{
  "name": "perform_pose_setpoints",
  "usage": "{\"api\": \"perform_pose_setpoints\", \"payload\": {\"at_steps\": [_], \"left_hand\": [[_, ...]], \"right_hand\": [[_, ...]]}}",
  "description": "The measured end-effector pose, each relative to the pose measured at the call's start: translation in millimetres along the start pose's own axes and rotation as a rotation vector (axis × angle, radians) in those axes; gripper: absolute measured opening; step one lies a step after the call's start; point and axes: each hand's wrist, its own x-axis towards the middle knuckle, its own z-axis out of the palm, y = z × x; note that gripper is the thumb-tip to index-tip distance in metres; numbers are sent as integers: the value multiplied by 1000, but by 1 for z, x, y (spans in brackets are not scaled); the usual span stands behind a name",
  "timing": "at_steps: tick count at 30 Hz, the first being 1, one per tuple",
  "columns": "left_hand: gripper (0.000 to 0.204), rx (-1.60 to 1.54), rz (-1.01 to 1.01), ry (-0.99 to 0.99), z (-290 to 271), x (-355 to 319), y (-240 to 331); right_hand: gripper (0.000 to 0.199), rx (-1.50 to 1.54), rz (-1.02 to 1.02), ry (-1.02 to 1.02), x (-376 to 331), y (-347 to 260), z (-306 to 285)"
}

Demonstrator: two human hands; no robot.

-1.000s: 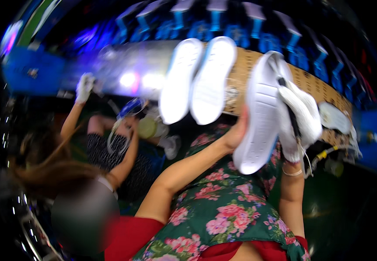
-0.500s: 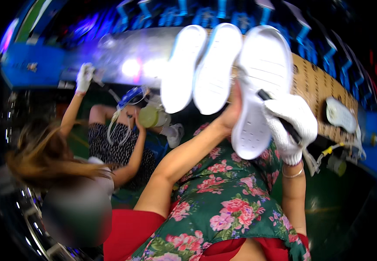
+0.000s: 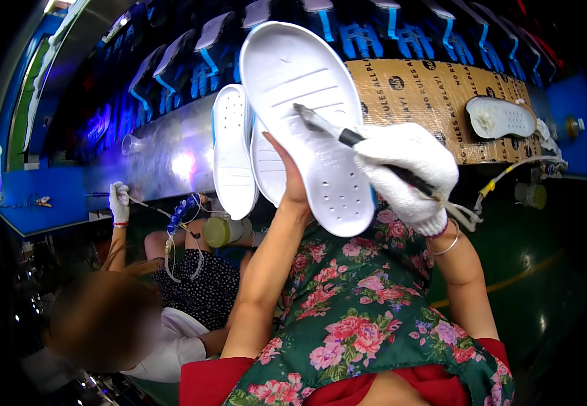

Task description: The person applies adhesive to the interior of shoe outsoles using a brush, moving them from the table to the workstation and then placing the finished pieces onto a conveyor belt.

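Note:
A white shoe sole [image 3: 307,68], its inner face with grooves and holes turned toward me, is held up in front of me. My bare left hand [image 3: 295,181] grips it by the left edge near the middle, with part of the fingers hidden behind it. My right hand [image 3: 408,169], in a white knitted glove, is closed round a dark-handled brush [image 3: 330,126]. The brush tip lies on or just above the grooved middle of the sole; I cannot tell if it touches. Two more white soles, one holed sole [image 3: 232,149] and one partly covered sole [image 3: 265,162], stand beyond my left hand.
Printed brown cardboard [image 3: 408,88] covers the bench, with another sole [image 3: 503,120] at right. A pale tube [image 3: 523,162] with a yellow fitting runs near my right wrist. Soles on blue holders [image 3: 215,32] line the back. A co-worker [image 3: 171,338] sits at left, one gloved hand raised.
My view has shifted, and the held sole and brush appear further left. The brush tip has moved onto the sole's grooved middle. The co-worker's gloved hand appears lower.

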Motion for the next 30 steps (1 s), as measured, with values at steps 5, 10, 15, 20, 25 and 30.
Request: {"api": "perform_pose_setpoints", "payload": {"at_steps": [5,10,15,20,25,30], "left_hand": [[121,126,-127,-94,12,13,13],[123,241,83,236,20,21,17],[125,213,-43,-74,5,32,31],[124,93,-52,-380,-8,55,42],[127,88,10,-261,19,58,38],[127,227,-111,-243,4,69,52]], "right_hand": [[31,92,-151,-180,-9,-4,8],[25,31,-146,-15,-3,6,9],[25,108,-175,-182,-12,-7,19],[19,-39,-197,-8,-15,3,20],[14,557,351,-286,-27,-9,14],[23,23,-54,39,-23,4,16]]}}
